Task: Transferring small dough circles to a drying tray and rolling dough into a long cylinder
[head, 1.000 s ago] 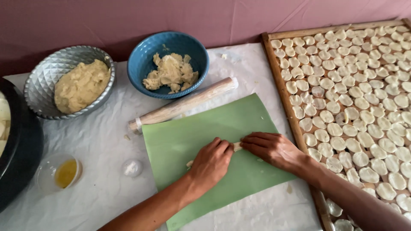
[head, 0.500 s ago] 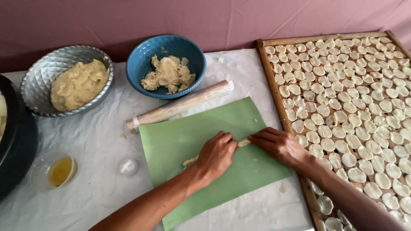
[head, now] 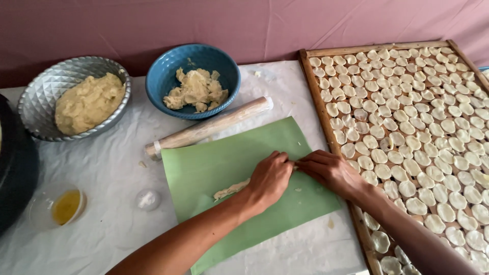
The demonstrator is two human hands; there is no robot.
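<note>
A thin rope of pale dough (head: 232,189) lies across a green mat (head: 214,163). My left hand (head: 270,178) rests palm down on the rope, covering its middle. My right hand (head: 331,170) is just to the right of it, fingertips pinching the rope's right end where the two hands meet. Only the left tail of the rope shows from under my left hand.
A wooden rolling pin (head: 209,128) lies along the mat's far edge. Behind it stand a blue bowl (head: 168,76) with dough lumps and a silver bowl (head: 35,102) of dough. A wooden tray (head: 318,102) at the right holds several small dough discs. A small cup of oil (head: 63,206) and a dark pot (head: 15,168) sit at the left.
Both hands stay on the rope and have closed up until their fingers touch. More of the rope's tail now shows to the left of my left hand.
</note>
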